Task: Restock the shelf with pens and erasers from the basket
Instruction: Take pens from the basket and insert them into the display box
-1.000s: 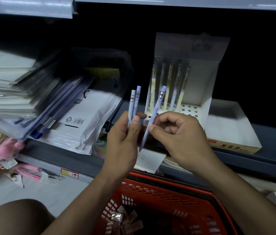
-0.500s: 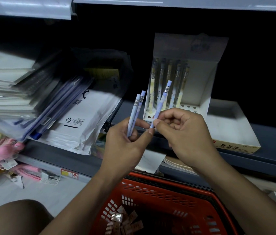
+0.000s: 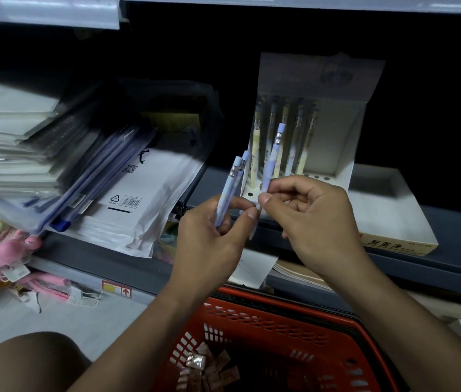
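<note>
**Pens held up in front of the shelf**

The left hand (image 3: 209,239) has its grip closed around two light blue pens (image 3: 230,190). They stand almost upright, side by side and touching, with their caps at the top. The right hand (image 3: 312,222) pinches a third blue pen (image 3: 273,157) between thumb and fingers. This pen leans a little to the right, and its top reaches up in front of the display box. Both hands are close together, with the fingertips nearly touching.

The white display box (image 3: 345,131) stands on the shelf (image 3: 450,230) just behind the hands. A row of pens (image 3: 286,137) stands upright in its left part. Small round holes show in its base to the right of them.

A low white box (image 3: 393,213) sits to the right of the display box. Its front has dark writing and a small red mark, too blurred to read.

On the left of the shelf a white plastic bag (image 3: 141,199) lies tilted. It shows a barcode, a recycling triangle and a small square code. Blue-edged folders (image 3: 93,176) lean on it, next to a stack of white paper pads (image 3: 6,142).

Near the bottom is the red basket (image 3: 280,321). Small wrapped erasers (image 3: 209,369) lie in it. A red and white sticker with an arrow (image 3: 117,290) is on the lower shelf edge. Pink packs (image 3: 3,256) lie far left.
</note>
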`<state>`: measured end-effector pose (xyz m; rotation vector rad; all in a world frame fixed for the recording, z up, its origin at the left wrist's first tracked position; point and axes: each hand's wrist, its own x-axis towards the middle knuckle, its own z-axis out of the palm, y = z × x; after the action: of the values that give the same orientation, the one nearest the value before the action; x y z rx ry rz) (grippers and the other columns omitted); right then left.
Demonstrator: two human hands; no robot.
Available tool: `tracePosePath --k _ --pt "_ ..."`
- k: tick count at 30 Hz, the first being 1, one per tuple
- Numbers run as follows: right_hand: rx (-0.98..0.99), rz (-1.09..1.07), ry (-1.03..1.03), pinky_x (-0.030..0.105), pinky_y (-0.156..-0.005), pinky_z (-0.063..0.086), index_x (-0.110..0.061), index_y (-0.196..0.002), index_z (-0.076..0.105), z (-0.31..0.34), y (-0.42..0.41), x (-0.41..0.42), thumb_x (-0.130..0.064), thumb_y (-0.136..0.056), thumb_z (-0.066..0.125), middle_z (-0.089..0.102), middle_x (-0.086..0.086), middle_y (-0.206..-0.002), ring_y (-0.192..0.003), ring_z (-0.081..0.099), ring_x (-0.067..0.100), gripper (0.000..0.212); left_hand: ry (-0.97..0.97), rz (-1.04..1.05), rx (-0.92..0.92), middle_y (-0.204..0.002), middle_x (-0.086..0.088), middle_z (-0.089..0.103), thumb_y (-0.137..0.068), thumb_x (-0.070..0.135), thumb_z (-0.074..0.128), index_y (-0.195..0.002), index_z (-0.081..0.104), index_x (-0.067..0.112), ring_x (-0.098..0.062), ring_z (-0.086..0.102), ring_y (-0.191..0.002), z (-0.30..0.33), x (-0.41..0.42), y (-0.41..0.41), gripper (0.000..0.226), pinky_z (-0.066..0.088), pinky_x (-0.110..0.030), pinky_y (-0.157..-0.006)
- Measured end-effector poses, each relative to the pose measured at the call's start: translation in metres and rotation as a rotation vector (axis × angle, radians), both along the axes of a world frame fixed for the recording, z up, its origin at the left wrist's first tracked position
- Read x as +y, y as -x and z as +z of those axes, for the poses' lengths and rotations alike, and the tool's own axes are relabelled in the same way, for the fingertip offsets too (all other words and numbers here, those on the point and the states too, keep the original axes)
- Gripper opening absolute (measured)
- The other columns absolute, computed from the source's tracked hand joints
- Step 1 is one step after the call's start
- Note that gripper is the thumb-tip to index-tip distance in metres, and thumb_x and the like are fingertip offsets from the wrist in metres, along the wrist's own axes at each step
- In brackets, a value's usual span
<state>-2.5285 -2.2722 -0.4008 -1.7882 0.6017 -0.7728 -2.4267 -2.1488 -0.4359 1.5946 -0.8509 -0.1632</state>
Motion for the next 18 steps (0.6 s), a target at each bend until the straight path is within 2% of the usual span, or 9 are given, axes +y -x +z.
tracePosePath --k 2,4,7,9,11,13,16,18 --pt "-0.007 -0.011 0.034 0.029 -0.058 0.056 -0.029 -0.095 0.077 0.0 0.0 -0.001 -0.023 -0.091 0.079 0.075 -0.01 -0.079 -0.061 0.065 0.007 0.008 -0.052 0.044 -0.104 -0.045 0.007 0.039 -0.1 0.022 0.07 -0.099 0.077 0.027 -0.009 0.035 -0.041 -0.003 0.001 -0.002 0.008 0.033 -0.023 -0.046" --pt "-0.026 -0.009 0.056 0.036 -0.056 0.057 -0.031 -0.093 0.077 0.002 -0.001 -0.002 -0.019 -0.092 0.077 0.073 -0.013 -0.074 -0.056 0.059 0.013 0.012 -0.155 0.11 -0.304 -0.045 0.007 0.039 -0.101 0.027 0.063 -0.109 0.076 0.03 -0.012 0.039 -0.039 -0.007 0.003 -0.005 0.016 0.036 -0.028 -0.044" --pt "-0.05 -0.027 0.076 0.04 -0.055 0.055 -0.032 -0.092 0.075 0.004 -0.003 -0.007 -0.015 -0.093 0.076 0.07 -0.014 -0.066 -0.053 0.053 0.013 0.017 -0.29 0.151 -0.535 -0.047 0.012 0.036 -0.097 0.025 0.055 -0.12 0.072 0.031 -0.013 0.044 -0.04 -0.008 0.006 -0.008 0.029 0.038 -0.028 -0.043" --pt "-0.076 -0.042 0.075 0.036 -0.053 0.052 -0.028 -0.093 0.077 0.005 -0.005 -0.013 -0.014 -0.092 0.077 0.072 -0.012 -0.07 -0.052 0.055 0.009 0.013 -0.319 0.163 -0.592 -0.049 0.012 0.039 -0.094 0.024 0.052 -0.128 0.068 0.037 -0.013 0.043 -0.039 -0.009 0.008 -0.009 0.04 0.039 -0.027 -0.043" --pt "-0.11 -0.064 0.061 0.025 -0.057 0.053 -0.024 -0.095 0.078 0.007 -0.006 -0.019 -0.014 -0.092 0.078 0.075 -0.008 -0.075 -0.057 0.063 0.004 0.01 -0.355 0.17 -0.631 -0.05 0.008 0.047 -0.091 0.025 0.047 -0.135 0.064 0.041 -0.015 0.045 -0.039 -0.01 0.009 -0.01 0.05 0.042 -0.029 -0.044" --pt "-0.15 -0.092 0.057 0.019 -0.056 0.051 -0.025 -0.092 0.077 0.008 -0.007 -0.025 -0.013 -0.091 0.079 0.074 -0.01 -0.073 -0.057 0.063 0.002 0.012 -0.401 0.163 -0.661 -0.05 0.006 0.052 -0.09 0.026 0.045 -0.14 0.061 0.046 -0.017 0.046 -0.04 -0.011 0.01 -0.011 0.056 0.045 -0.032 -0.043" --pt "-0.176 -0.13 0.073 0.018 -0.057 0.05 -0.026 -0.09 0.077 0.009 -0.009 -0.033 -0.014 -0.091 0.08 0.072 -0.013 -0.07 -0.058 0.062 0.0 0.013 -0.452 0.16 -0.681 -0.048 0.006 0.049 -0.089 0.028 0.041 -0.143 0.057 0.049 -0.015 0.043 -0.038 -0.01 0.011 -0.01 0.06 0.045 -0.032 -0.041" --pt "-0.182 -0.157 0.084 0.022 -0.058 0.053 -0.025 -0.091 0.078 0.009 -0.01 -0.034 -0.016 -0.09 0.081 0.073 -0.011 -0.071 -0.061 0.065 0.002 0.009 -0.468 0.157 -0.676 -0.047 0.005 0.049 -0.089 0.028 0.04 -0.144 0.055 0.049 -0.016 0.043 -0.038 -0.009 0.011 -0.01 0.061 0.045 -0.033 -0.042"
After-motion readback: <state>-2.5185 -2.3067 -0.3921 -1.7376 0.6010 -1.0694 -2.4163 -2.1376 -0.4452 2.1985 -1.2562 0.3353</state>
